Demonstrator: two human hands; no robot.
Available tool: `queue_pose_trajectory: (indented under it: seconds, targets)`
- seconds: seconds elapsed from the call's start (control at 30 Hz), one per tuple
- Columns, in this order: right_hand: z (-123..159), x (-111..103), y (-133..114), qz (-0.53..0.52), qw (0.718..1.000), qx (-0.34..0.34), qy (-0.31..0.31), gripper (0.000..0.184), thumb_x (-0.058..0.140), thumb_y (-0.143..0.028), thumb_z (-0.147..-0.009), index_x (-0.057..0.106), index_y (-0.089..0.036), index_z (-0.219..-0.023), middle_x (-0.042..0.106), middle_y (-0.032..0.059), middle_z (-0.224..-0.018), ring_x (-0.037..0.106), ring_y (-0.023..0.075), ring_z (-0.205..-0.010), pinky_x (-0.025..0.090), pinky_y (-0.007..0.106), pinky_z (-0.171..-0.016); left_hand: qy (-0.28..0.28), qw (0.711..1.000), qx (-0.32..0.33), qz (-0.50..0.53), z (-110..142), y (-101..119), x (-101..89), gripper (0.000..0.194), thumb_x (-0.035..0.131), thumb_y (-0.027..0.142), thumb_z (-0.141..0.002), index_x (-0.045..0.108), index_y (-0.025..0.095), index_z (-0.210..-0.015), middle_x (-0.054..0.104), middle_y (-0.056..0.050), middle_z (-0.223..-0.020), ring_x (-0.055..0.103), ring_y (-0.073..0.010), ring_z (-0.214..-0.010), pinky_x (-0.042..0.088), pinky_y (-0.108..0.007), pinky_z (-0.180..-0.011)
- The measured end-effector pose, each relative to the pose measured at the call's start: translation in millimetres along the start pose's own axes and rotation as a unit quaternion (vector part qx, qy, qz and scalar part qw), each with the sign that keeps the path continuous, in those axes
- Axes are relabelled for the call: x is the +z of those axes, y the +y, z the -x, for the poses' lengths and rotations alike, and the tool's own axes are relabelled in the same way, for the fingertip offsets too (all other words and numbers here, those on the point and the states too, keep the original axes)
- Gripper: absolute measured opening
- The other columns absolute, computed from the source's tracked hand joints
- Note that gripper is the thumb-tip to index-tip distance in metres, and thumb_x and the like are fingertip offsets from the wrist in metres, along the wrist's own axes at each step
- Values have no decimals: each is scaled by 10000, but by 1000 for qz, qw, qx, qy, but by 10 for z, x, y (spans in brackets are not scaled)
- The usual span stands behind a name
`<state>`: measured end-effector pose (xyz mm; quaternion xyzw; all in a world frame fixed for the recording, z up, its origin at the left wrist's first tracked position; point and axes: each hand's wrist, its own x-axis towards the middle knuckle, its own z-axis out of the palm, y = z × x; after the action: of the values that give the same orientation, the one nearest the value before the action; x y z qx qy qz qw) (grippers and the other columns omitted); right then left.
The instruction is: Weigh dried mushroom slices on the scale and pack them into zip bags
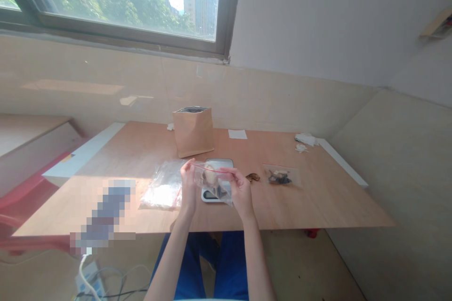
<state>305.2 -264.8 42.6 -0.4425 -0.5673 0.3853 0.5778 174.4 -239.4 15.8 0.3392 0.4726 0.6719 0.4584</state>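
A clear zip bag (222,183) with a red seal strip hangs between my hands, with pale and dark dried pieces inside. My left hand (188,186) pinches the seal's left end, while my right hand (242,188) grips its right end. Behind and below the bag lies a white digital kitchen scale (211,195), partly hidden by it. Just left of my left hand is a pile of clear zip bags (160,188). To the right of my right hand sit a brown dried piece (253,178) and a second filled zip bag (280,176).
A brown paper bag (194,131) stands open behind the scale. White paper (238,134) lies at the back of the wooden table (318,202), with crumpled white scraps (305,139) at the back right. A blurred-out object (106,214) with a white cable (84,273) is at the front left.
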Motion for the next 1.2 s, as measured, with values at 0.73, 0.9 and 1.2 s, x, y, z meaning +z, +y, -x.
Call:
queue_pose_trajectory:
  seconds: [0.73,0.9,1.2]
  targets:
    - [-12,-124,143,-45,996,36,62,262,553,-443,-797,574,-182,-777,688,36,-751,639,153,-702,483,267,-694,57,993,77,-68,82,269,-87,268,533,457,-781,555,191,-774,582,39,-554,556,-96,-517,428,-189,-543]
    - [0,-36,109,-33,990,39,134,367,447,-490,-842,598,-163,-772,688,57,-728,639,176,-689,486,296,-698,44,996,54,-54,101,300,-90,275,545,452,-767,572,178,-762,651,-8,-665,637,-145,-650,478,-232,-629]
    - [44,58,68,60,980,8,190,400,309,-492,-897,526,-184,-764,633,37,-680,584,131,-516,463,245,-548,65,992,72,-77,141,354,-53,284,524,468,-778,542,186,-796,584,32,-603,590,-110,-527,450,-201,-532]
